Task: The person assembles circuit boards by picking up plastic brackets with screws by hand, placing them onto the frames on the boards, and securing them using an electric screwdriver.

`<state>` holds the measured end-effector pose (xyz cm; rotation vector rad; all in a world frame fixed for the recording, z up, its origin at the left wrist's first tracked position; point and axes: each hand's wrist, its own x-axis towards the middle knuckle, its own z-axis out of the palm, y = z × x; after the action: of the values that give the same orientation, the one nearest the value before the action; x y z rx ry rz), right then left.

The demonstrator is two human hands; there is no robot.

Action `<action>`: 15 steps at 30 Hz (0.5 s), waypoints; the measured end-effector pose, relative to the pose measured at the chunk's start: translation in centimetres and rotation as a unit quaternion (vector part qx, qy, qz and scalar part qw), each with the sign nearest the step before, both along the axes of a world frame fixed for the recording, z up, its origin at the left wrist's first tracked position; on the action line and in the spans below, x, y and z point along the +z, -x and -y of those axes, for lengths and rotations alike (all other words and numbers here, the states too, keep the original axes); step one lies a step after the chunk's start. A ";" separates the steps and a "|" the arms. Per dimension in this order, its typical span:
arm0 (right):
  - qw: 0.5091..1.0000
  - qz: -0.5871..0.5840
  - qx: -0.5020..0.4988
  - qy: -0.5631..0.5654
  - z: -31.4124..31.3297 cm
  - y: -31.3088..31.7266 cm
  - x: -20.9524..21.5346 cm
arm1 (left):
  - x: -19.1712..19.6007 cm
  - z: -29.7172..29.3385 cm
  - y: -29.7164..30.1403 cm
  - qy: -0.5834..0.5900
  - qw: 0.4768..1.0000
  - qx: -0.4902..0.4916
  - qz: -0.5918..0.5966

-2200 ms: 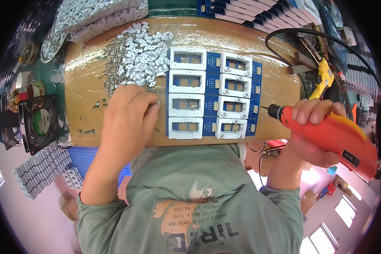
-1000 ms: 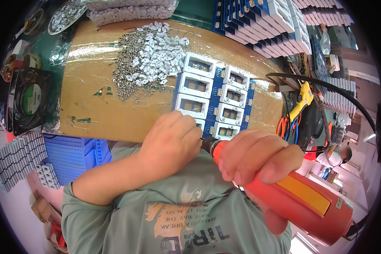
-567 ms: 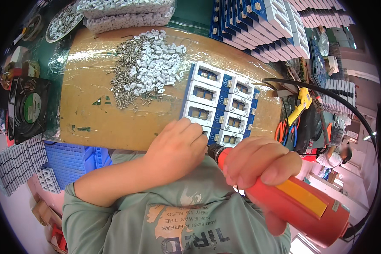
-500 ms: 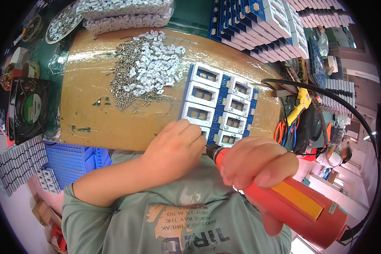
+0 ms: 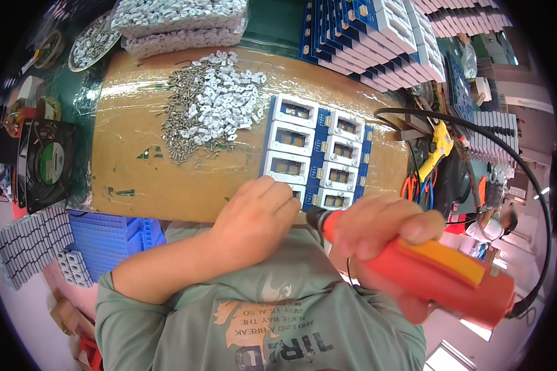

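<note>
Head view: right hand [image 5: 384, 226] clamped on orange screwdriver [image 5: 427, 272], tip pointing upper-left; left hand [image 5: 254, 216] curled.

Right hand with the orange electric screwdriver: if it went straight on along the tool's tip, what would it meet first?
Probably the left hand, whose fingers sit right at the tip of the orange electric screwdriver held by the right hand. Just past it lies the nearest white module on the blue panel. Depth is unclear.
</note>
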<state>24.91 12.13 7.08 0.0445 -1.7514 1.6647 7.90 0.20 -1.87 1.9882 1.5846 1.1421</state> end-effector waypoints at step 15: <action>0.996 -0.060 -0.065 0.023 -4.0 -0.4 -3.4 | 1.2 -0.1 4.0 -0.017 0.989 0.127 -0.067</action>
<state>25.29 16.11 3.66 0.0099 -1.5922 1.5746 3.92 0.31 -0.71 1.9627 1.9460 1.1513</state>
